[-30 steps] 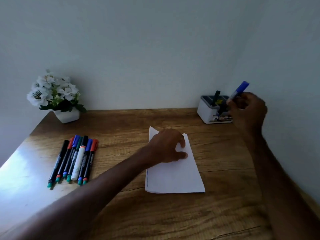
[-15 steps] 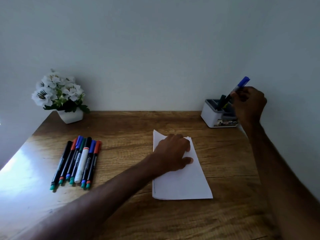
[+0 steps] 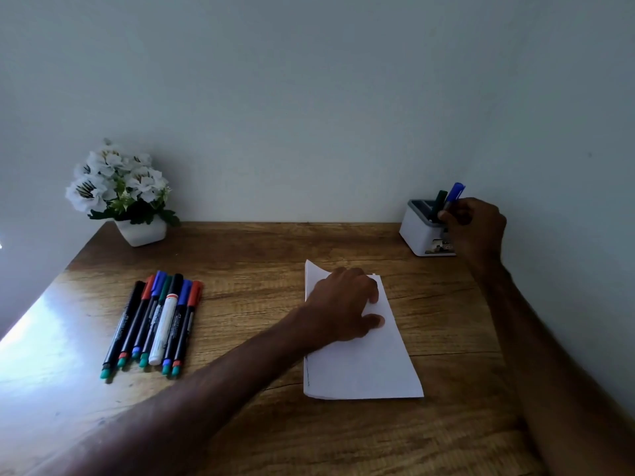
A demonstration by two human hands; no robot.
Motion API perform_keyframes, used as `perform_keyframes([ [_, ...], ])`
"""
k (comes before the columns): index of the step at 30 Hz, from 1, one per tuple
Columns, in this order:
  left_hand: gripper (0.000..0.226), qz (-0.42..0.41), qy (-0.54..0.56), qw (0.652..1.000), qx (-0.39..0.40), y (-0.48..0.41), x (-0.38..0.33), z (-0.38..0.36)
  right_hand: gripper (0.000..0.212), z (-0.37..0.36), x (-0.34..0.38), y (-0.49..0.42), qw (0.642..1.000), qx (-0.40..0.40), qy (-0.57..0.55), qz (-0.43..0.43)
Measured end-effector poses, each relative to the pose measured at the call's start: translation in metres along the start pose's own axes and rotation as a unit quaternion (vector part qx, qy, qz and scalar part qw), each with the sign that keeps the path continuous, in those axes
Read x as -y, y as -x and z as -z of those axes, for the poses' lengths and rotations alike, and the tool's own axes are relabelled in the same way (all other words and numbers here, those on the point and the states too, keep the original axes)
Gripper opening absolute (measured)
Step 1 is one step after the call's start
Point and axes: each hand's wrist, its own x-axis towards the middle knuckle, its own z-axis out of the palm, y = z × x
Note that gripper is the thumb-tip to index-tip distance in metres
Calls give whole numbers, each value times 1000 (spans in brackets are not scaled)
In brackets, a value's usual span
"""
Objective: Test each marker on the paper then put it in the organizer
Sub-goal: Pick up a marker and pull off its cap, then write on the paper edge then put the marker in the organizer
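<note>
Right hand [image 3: 476, 228] grips the blue-capped marker [image 3: 454, 195] standing in the white organizer [image 3: 417, 231]; left hand [image 3: 345, 302] presses flat on the paper [image 3: 364, 369]

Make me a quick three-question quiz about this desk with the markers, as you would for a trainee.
1. True or false: the left hand rests on the paper.
2. The marker that the right hand holds at the organizer has a cap that is: A red, B blue, C white.
3. Fill in: the flower pot stands at the far ___ corner of the table.
Key: 1 true; 2 B; 3 left.
</note>
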Motion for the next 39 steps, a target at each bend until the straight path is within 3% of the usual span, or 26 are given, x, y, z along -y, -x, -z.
perform_keyframes([
  [9,44,-5,-5,1000,-3,-2,3,-3,38,2,4,12,1000,3,-3,-12],
  [14,43,-7,-4,1000,-5,-3,5,-4,44,6,9,22,998,-36,-37,-42],
  [18,43,-8,-6,1000,-7,-2,4,-4,51,10,20,37,994,-94,1,-58],
  [23,43,-11,-7,1000,-6,-2,5,-4,34,14,42,55,992,-126,16,11],
  [26,43,-14,-9,1000,-4,0,4,-2,18,8,58,71,995,-84,3,53],
  [30,39,-41,-3,999,-10,13,4,2,8,-9,79,94,992,41,-28,118],
  [35,22,-65,-34,994,-78,44,11,19,11,-22,107,119,969,149,-47,191],
  [39,24,-48,-66,989,-119,81,36,37,10,-28,122,133,950,224,-40,212],
])
